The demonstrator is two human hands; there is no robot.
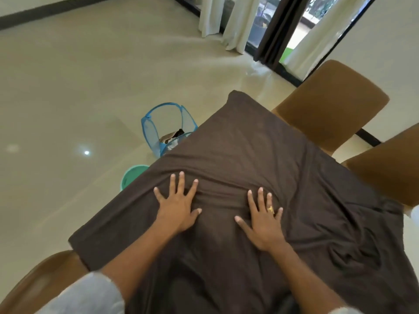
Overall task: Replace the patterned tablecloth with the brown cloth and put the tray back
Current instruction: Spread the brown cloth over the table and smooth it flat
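Note:
The brown cloth covers the whole table, smooth at the far end and wrinkled at the near right. My left hand lies flat on it with fingers spread, palm down. My right hand, with a gold ring on one finger, presses flat on the cloth beside it. A ridge of folds runs between and just beyond the two hands. Patterned fabric shows inside a blue mesh hamper on the floor past the table's left edge. No tray is in view.
Brown upholstered chairs stand at the right, the far right and the near left. A green bucket sits on the glossy tiled floor by the table's left edge. White curtains and a glass door are at the back.

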